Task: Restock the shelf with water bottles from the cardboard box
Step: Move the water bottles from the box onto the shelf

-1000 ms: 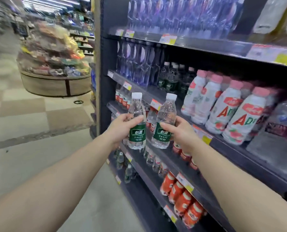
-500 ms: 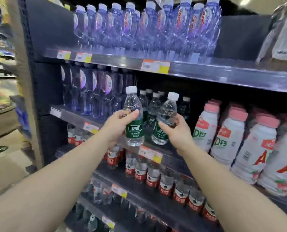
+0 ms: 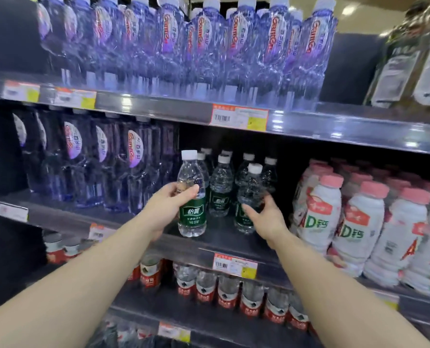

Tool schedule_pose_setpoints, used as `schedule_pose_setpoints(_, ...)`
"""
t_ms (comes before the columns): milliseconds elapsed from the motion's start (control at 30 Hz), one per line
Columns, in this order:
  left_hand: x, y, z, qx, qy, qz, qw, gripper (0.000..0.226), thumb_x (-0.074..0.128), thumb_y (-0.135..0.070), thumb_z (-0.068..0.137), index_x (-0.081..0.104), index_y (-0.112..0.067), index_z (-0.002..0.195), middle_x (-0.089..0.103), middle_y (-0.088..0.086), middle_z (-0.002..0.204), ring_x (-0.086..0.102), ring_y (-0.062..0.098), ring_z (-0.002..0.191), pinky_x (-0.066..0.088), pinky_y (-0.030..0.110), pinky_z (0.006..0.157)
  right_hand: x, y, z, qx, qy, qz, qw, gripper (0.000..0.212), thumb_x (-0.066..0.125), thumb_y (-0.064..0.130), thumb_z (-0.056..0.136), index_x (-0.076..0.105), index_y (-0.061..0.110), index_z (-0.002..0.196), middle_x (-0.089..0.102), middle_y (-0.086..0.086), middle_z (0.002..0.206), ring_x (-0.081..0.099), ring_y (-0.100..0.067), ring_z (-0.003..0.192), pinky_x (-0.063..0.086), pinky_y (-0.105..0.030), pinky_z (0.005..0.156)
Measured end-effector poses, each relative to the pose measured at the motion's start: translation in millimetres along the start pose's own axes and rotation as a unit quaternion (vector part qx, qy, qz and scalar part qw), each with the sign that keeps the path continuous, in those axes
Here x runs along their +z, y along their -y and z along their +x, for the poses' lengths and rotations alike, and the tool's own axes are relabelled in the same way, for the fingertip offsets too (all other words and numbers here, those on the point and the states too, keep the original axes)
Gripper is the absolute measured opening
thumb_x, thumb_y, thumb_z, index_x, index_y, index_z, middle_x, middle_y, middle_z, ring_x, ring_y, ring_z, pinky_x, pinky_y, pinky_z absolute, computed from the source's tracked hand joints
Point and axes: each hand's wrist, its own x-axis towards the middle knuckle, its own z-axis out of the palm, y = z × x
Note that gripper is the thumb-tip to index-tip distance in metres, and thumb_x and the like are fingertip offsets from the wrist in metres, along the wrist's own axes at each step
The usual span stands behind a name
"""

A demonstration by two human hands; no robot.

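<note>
Meanwhile, two small clear water bottles with white caps and dark green labels stand upright at the front of the middle shelf (image 3: 224, 241), each in a person's grasp. The left hand (image 3: 167, 209) curls around the left bottle (image 3: 191, 197) at its shoulder, above the label; the right hand (image 3: 265, 218) wraps the right bottle (image 3: 249, 197) lower down, covering part of its label. Matching green-label bottles (image 3: 220, 189) stand just behind.

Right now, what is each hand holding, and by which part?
The left hand grips a green-label water bottle around its middle, just above the label. The right hand holds a second bottle around its lower body, at the label.
</note>
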Motion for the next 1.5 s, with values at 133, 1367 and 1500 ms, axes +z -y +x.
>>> schedule_pose_setpoints(133,7,2,9,-0.009,0.011,-0.016,1.0,0.032,0.07,-0.041,0.085,0.063,-0.019,0.107,0.071,0.0,0.104,0.066,0.017,0.091,0.047,0.026,0.069,-3,-10,0,0.001,-0.01,-0.019,1.0,0.084,0.079,0.031,0.079,0.032,0.014,0.147,0.047,-0.007,0.143,0.045,-0.025,0.131,0.039,-0.032,0.104)
schedule_pose_setpoints(1367,57,3,23,-0.052,0.113,-0.052,0.991,0.03,0.076,-0.025,0.084,0.063,-0.019,0.11,0.073,0.003,0.107,0.069,0.021,0.102,0.05,0.041,0.097,26,24,-25,-0.077,0.036,-0.039,0.996,0.081,0.083,0.035,0.072,0.04,0.025,0.14,0.055,0.012,0.125,0.052,-0.006,0.117,0.043,-0.023,0.094)
schedule_pose_setpoints(1500,60,2,29,-0.027,0.131,0.011,0.991,0.05,0.076,-0.028,0.084,0.053,-0.022,0.129,0.063,-0.005,0.12,0.061,0.012,0.112,0.052,0.027,0.088,12,2,-22,-0.045,-0.067,-0.061,0.995,0.072,0.08,0.031,0.077,0.043,0.02,0.138,0.061,0.007,0.124,0.057,-0.009,0.111,0.043,-0.022,0.086)
